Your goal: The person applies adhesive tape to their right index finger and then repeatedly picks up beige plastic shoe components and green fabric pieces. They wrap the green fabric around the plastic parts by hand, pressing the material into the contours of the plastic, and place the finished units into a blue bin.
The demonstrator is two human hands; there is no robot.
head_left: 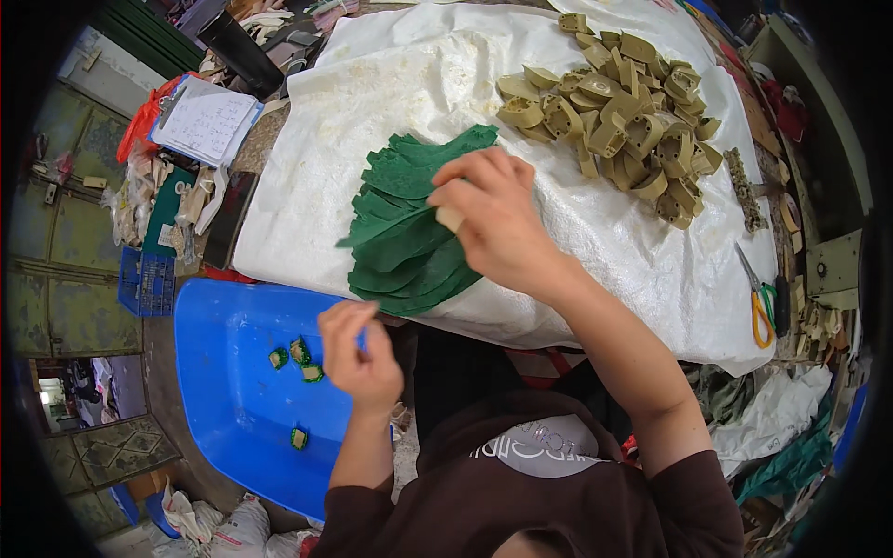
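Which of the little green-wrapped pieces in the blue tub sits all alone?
The lone piece near the blue tub's lower edge. The other three huddle together higher up, close to the left hand.

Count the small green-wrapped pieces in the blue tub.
4: three clustered near the left hand, at and; one alone lower down in the blue tub. The hand may hide more.
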